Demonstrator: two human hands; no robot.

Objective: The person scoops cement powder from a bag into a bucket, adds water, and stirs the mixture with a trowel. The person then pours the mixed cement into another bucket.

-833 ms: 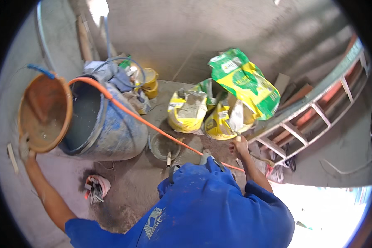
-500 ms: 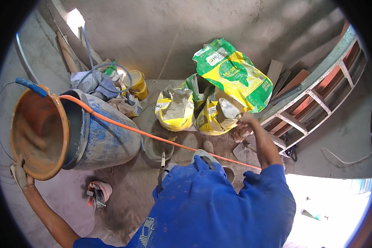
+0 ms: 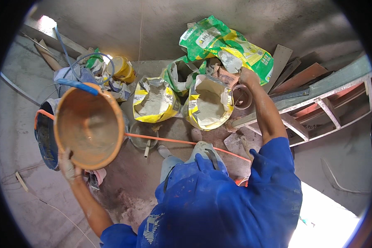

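Observation:
My left hand (image 3: 69, 166) is closed on the lower rim of a tilted orange bucket (image 3: 89, 128), its mouth facing up toward me. A piece of blue hose (image 3: 77, 86) sits at the bucket's far rim. My right hand (image 3: 248, 77) grips a pale, dust-coated scoop (image 3: 230, 62), held above the far side of an open yellow bag of grey powder (image 3: 210, 108). The scoop's handle is hidden in my fist. Left of that bag stands a second open powder bag (image 3: 155, 101). Behind the scoop lies a large green-and-yellow bag (image 3: 231, 39), crumpled against the wall.
A blue drum (image 3: 48, 142) stands behind the bucket at left. An orange hose (image 3: 173, 141) crosses before my legs. Near it sits a round tub (image 3: 142, 138) with a pipe. A ladder-like metal frame (image 3: 318, 103) and boards (image 3: 279, 62) lean at right. Yellow pails (image 3: 123, 69) stand far left.
My left hand has brought the bucket rightward, away from the drum's mouth. My right hand has lifted the scoop out of the yellow bag and moved it farther off. The view has shifted too.

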